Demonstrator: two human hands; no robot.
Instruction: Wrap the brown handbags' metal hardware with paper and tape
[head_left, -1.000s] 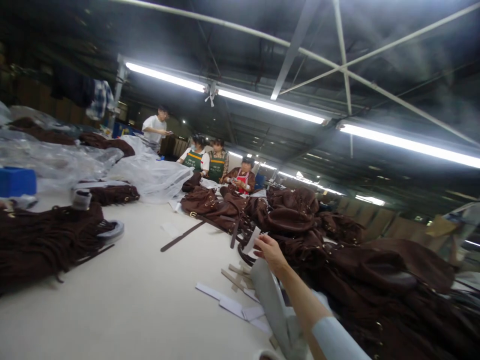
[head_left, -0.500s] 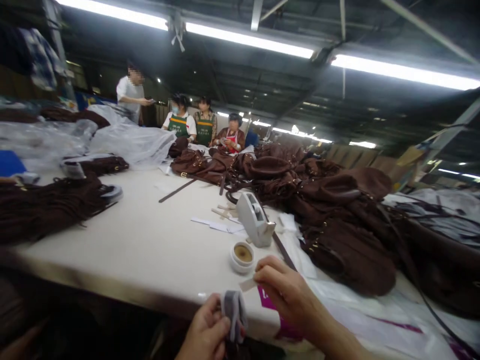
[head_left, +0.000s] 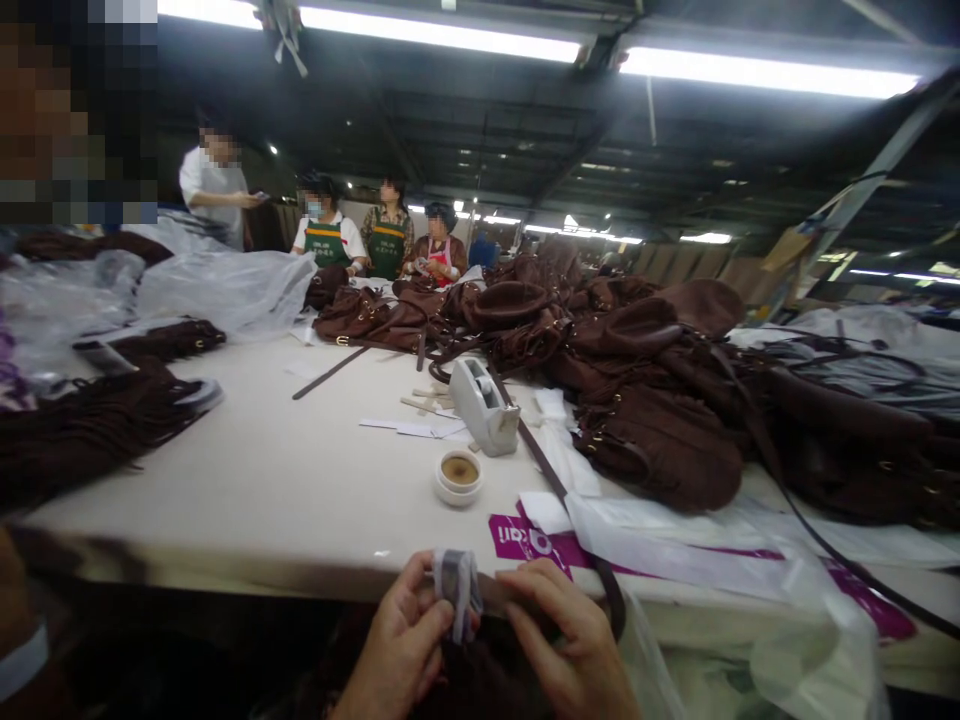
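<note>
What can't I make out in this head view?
Head view, all four:
Wrapped bundle: partly hidden by the left hand.
Strip beside the right hand: blurred and dim; grip unclear.
Brown fringed item: cut off by the left edge.
Lettering on the green aprons: too small.

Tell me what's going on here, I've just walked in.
At the edge of a white table, a person's left hand grips a small grey-and-white bundle. The right hand holds a thin strip beside it; whether the strip touches the bundle is unclear. A tape dispenser and a round white container stand on the table, near heaped brown bags. Two people in green aprons are beyond.
</note>
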